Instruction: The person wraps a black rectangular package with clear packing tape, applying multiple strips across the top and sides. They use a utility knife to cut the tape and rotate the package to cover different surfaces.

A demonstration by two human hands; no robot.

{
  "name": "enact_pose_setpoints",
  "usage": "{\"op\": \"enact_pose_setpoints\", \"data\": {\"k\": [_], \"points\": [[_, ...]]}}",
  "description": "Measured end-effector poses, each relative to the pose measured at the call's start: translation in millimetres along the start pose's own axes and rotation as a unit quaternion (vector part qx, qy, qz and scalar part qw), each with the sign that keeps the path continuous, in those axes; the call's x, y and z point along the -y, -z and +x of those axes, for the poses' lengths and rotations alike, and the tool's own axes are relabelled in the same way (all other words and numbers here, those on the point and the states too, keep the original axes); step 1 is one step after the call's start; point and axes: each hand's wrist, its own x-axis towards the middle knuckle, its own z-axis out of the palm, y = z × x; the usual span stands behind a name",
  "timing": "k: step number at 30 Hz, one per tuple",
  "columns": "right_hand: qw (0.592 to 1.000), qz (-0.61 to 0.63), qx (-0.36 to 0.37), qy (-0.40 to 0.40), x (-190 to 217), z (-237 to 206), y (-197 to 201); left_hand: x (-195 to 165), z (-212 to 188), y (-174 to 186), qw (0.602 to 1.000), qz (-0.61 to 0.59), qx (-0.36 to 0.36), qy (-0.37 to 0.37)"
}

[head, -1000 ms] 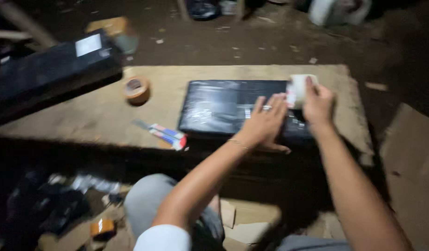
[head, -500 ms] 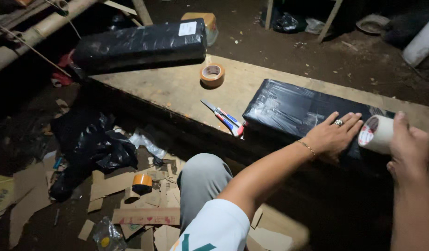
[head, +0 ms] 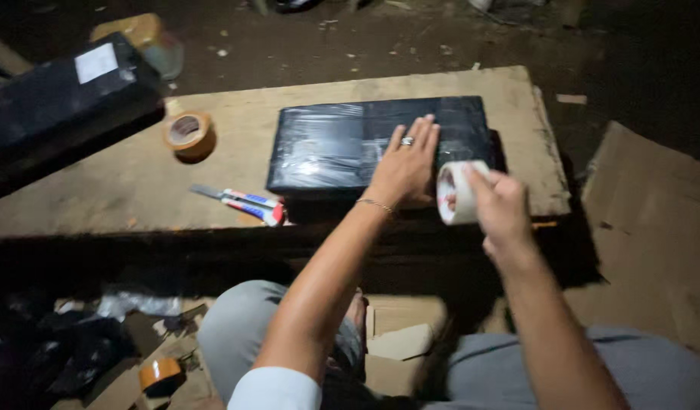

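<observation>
At the far left a long black-wrapped box [head: 58, 106] with a white label lies partly on the table [head: 137, 190], a low slab of bare wood, and runs out of view past the left edge. Behind it, on the dirt floor, sits a yellowish container [head: 141, 38], too blurred to tell more. Right of the box a brown tape roll [head: 189, 134] lies flat on the table, and nearer the front edge a cutter [head: 240, 203] with a red, white and blue handle lies pointing left, just beside the parcel. Below the table, on the floor at lower left, there are dark plastic scraps, cardboard pieces [head: 399, 345] and a small orange roll [head: 160, 373]. The parcel [head: 327, 148], flat, rectangular and wrapped in glossy black film, lies in the middle of the table, its near edge close to the table's front. The left hand [head: 403, 167] rests flat on the parcel's right half, fingers together and stretched forward, a ring on one finger and a thin bracelet at the wrist; it covers part of the near right corner. Just right of it the right hand [head: 498, 201] grips a white tape roll [head: 458, 191] edge-on, fingers curled round its rim, held above the parcel's right front corner and hiding it. Farther right a large cardboard sheet [head: 654, 220] lies on the floor.
</observation>
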Motion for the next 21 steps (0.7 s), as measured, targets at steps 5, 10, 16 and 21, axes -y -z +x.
{"op": "enact_pose_setpoints", "data": {"k": [5,10,16,21], "points": [[0.999,0.009,-0.041,0.008,13,-74,-13,-7,-8,17,1.0,0.003,0.016,-0.006],[0.997,-0.03,-0.075,0.011,24,-113,-10,-2,-4,-3,1.0,-0.001,-0.007,-0.015],[0.994,-0.04,-0.095,-0.027,18,-160,1,0,-2,-14,0.999,0.014,-0.032,-0.029],[0.988,-0.062,-0.143,-0.002,1,-176,0,-3,-6,0,1.0,-0.013,0.015,-0.014]]}}
